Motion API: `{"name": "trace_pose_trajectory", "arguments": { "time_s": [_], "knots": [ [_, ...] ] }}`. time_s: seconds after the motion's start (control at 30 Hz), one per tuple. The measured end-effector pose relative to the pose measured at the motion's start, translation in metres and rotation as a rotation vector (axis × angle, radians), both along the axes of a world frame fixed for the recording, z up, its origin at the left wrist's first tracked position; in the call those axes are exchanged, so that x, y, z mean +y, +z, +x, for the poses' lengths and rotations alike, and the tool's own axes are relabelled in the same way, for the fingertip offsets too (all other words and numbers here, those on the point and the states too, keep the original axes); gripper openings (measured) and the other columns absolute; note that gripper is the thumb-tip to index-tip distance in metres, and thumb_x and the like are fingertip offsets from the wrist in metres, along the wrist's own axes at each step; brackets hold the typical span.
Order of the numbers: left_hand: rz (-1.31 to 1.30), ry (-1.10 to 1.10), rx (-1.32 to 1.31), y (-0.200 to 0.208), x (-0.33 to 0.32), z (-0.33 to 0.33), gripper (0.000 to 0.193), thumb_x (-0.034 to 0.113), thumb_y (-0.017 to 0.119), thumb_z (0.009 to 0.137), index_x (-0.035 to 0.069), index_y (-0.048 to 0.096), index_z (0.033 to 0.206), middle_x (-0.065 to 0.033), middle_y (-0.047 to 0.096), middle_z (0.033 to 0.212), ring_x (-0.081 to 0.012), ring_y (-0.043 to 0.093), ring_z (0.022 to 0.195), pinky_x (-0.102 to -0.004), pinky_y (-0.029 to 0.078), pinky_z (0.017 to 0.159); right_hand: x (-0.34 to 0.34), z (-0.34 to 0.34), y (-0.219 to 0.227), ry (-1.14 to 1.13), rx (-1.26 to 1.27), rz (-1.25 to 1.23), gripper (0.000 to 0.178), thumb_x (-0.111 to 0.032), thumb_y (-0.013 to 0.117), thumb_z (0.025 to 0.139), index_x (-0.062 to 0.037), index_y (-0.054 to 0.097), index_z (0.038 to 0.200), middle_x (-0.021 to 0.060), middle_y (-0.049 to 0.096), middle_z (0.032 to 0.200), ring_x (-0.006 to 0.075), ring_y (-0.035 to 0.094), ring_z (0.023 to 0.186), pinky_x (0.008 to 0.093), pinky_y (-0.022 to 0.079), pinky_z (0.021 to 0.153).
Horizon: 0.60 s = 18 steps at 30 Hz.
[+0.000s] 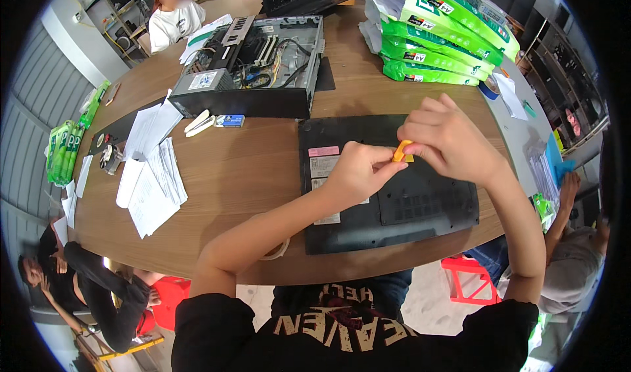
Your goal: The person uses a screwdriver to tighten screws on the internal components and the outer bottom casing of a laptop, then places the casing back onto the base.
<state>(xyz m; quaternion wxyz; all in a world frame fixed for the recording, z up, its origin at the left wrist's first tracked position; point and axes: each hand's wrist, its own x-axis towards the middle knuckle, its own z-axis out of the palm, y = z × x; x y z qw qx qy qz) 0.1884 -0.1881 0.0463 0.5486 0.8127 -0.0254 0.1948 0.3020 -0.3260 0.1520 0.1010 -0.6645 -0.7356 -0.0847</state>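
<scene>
A black laptop [430, 208] lies bottom side up on the table in front of me, with pink and white labels along its left part. Over its upper middle my two hands meet at a small yellow-orange piece [399, 152], whose exact kind I cannot make out. My left hand [358, 171] pinches the piece from the left between thumb and fingers. From the right, my right hand [447, 139] grips it with thumb and bent fingers, which partly cover it.
An opened desktop computer [305, 102] stands beyond the laptop, with a small blue box [231, 121] before it. Green paper packs [434, 37] are stacked at the far right. Loose sheets [154, 201] and a small fan [110, 159] lie left. People sit around the table.
</scene>
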Motion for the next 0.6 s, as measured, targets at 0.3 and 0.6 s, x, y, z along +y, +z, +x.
{"name": "trace_pose_trajectory", "arguments": {
  "time_s": [0.3, 0.6],
  "knots": [
    [0.104, -0.357, 0.041, 0.010, 0.029, 0.016, 0.013, 0.010, 0.063, 0.082, -0.001, 0.068, 0.087, -0.0078, 0.062, 0.062, -0.0076, 0.054, 0.055, -0.0245, 0.042, 0.052, 0.001, -0.018, -0.003, -0.154, -0.072, 0.000, 0.012, -0.017, 0.060, 0.077, -0.0093, 0.051, 0.075, 0.0046, 0.050, 0.073, 0.0225, 0.049, 0.077, 0.0346, 0.036, 0.069],
    [0.073, -0.730, 0.292, 0.026, 0.046, 0.042, 0.021, 0.014, 0.057, 0.084, -0.002, 0.064, 0.096, -0.0097, 0.068, 0.085, -0.0138, 0.065, 0.080, -0.0267, 0.050, 0.075, 0.000, -0.033, -0.005, -0.333, -0.065, 0.013, 0.014, -0.017, 0.058, 0.079, -0.0057, 0.051, 0.074, 0.0099, 0.055, 0.071, 0.0281, 0.054, 0.075, 0.0383, 0.040, 0.065]
  ]
}}
